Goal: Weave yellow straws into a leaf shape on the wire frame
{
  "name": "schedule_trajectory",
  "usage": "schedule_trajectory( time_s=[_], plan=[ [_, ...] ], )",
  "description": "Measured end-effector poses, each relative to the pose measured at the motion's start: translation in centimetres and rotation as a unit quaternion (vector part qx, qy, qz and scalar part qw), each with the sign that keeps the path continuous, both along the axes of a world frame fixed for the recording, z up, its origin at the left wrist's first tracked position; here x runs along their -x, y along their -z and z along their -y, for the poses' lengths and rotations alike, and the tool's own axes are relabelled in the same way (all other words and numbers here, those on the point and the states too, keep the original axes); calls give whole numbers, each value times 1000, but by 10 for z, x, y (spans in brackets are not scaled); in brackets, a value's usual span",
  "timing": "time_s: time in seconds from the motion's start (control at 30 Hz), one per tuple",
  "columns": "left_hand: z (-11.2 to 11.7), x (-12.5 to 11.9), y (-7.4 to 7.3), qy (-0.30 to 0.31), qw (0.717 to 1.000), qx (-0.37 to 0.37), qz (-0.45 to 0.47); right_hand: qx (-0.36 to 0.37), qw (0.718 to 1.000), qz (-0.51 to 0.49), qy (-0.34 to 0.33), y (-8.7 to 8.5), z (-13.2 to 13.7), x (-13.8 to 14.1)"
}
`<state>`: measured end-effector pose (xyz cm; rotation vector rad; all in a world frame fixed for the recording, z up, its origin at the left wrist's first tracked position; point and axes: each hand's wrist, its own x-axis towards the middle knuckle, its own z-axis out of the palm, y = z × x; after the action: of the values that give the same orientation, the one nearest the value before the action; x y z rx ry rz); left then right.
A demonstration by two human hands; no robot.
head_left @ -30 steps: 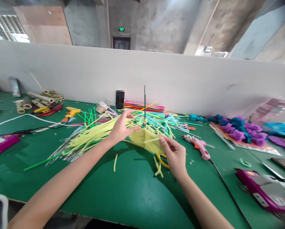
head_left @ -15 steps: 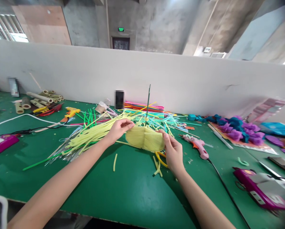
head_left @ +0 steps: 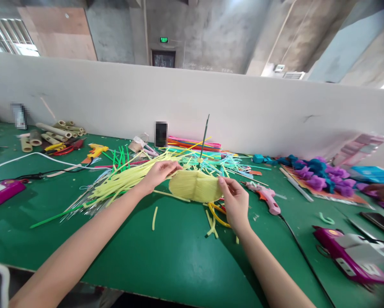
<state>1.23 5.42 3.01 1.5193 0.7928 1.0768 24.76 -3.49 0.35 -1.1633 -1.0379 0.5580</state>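
Observation:
Both my hands hold a small yellow straw canopy above the green table. A thin dark green stick rises through its middle, tilted to the right. My left hand pinches the canopy's left edge. My right hand grips its right edge with closed fingers. Behind the canopy lies a heap of long yellow and green straws. Short yellow straw offcuts lie just under the canopy.
A pink glue gun with a black cord lies right of my hands. Purple power strips sit at both sides. Purple and blue paper flowers lie far right. Cardboard tubes, a yellow glue gun and a phone stand by the white partition.
The canopy has been turned so its broad face shows, and the stick has tipped from upright to leaning right. Both hands kept their hold and shifted slightly with it.

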Motion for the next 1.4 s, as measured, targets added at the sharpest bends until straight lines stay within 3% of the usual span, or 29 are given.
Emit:
schedule_trajectory(
  time_s=[0.1, 0.2, 0.47, 0.63, 0.8, 1.4],
  plan=[
    [-5, 9, -1, 50, 995, 76, 38, 2, 1000, 15, 20, 3, -3, -2],
    [-9, 18, 0, 88, 991, 97, 31, 16, 999, 20, 26, 5, -4, -3],
    [-7, 21, 2, 134, 989, 56, -2, 14, 999, 44, 18, -2, 1, 3],
    [-1, 17, -1, 130, 990, 43, -36, 6, 999, 33, -30, -2, 3, 7],
    [5, 14, -6, 159, 986, 21, -42, 10, 999, 40, -29, 1, 2, 5],
    [9, 12, -9, 91, 993, 26, -73, 5, 998, 64, -19, 5, 2, 5]
  ],
)
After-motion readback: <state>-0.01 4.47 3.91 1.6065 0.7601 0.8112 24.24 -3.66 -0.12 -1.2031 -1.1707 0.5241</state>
